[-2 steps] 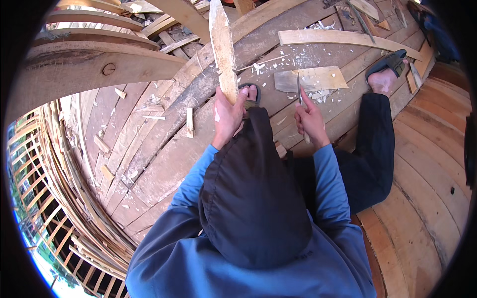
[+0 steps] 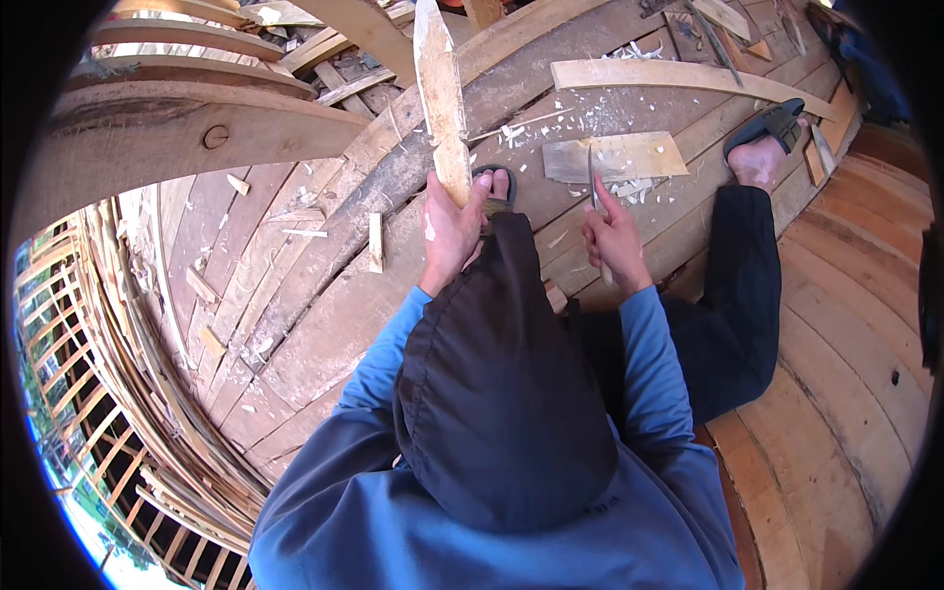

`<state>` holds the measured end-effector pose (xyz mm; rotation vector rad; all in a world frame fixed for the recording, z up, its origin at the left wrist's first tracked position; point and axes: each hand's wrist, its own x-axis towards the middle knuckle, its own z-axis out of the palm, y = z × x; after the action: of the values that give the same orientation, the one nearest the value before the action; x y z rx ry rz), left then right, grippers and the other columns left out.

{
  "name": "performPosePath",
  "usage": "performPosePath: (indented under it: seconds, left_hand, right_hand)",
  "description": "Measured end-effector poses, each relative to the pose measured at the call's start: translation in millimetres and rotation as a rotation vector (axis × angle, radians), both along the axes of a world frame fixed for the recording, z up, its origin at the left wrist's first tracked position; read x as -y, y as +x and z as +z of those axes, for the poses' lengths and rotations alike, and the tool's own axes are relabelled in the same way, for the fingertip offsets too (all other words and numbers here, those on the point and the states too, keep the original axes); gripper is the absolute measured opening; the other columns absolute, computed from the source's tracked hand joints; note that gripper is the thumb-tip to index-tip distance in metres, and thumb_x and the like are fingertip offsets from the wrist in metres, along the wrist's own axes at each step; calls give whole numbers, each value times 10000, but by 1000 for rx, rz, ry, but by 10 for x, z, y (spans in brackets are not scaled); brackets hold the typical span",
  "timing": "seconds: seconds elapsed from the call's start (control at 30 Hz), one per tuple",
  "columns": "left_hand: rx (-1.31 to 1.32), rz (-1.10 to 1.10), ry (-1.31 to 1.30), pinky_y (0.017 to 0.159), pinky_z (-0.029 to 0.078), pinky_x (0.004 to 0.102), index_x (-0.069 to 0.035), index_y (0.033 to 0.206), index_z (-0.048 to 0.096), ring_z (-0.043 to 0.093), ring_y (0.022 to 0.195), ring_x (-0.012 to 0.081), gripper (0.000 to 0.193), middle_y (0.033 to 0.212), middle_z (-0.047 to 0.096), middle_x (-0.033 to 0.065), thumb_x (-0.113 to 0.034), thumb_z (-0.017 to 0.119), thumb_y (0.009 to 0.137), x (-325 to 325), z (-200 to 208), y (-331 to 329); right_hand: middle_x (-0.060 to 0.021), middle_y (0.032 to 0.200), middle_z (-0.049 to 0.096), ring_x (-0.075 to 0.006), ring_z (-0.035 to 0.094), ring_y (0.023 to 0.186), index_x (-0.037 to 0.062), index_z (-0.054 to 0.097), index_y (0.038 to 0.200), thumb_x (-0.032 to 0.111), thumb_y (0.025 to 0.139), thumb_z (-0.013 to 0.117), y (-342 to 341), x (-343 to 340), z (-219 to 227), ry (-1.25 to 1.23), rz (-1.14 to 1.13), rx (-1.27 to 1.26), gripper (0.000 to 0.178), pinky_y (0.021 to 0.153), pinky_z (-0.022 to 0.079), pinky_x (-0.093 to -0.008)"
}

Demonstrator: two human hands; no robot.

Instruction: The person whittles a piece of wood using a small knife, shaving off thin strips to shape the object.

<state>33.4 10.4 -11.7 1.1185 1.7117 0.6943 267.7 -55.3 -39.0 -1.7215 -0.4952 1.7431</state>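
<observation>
My left hand (image 2: 452, 231) is closed round the lower end of a pale, roughly hewn wooden piece (image 2: 442, 93). The piece stands up away from me, narrows toward its far end and has a notch a little above my fingers. In my right hand (image 2: 617, 241) is a knife (image 2: 593, 177), its narrow blade pointing away from me and its light handle showing below the fist. Blade and wooden piece are apart. Just beyond the knife tip, a short flat board (image 2: 634, 157) lies on the plank floor among pale shavings.
A long, slightly curved plank (image 2: 678, 75) lies beyond the board. Thick curved timbers (image 2: 216, 133) rise at the far left, and a bundle of long wooden strips (image 2: 147, 354) runs along the left side. Offcuts such as a small block (image 2: 376, 243) dot the floor. My sandalled foot (image 2: 759, 157) rests at right.
</observation>
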Motion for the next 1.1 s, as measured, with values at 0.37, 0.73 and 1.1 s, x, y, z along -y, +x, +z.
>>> performPosePath:
  seconds: [0.37, 0.73, 1.1]
  left_hand:
    - [34, 19, 17, 494, 485, 327, 31, 1038, 511, 607, 536, 158, 419, 692, 631, 87, -304, 738, 930, -5, -29, -31]
    - [22, 26, 7, 508, 494, 335, 35, 1028, 502, 611, 538, 167, 437, 692, 630, 102, -316, 741, 924, 6, -38, -53]
    - [43, 45, -8, 510, 491, 328, 33, 1067, 515, 602, 533, 154, 427, 664, 617, 78, -303, 738, 929, 1, 26, -62]
  right_hand:
    - [30, 641, 442, -59, 369, 459, 368, 292, 1596, 139, 1041, 502, -29, 2, 0, -9, 34, 21, 636, 397, 344, -243]
    - [30, 646, 460, -56, 384, 455, 368, 302, 1592, 157, 1052, 500, -59, 13, -31, -4, 50, 16, 613, 390, 345, -238]
    - [42, 597, 423, -54, 351, 434, 382, 365, 1567, 162, 1046, 486, -146, -25, -21, 31, 125, 96, 578, 369, 340, -256]
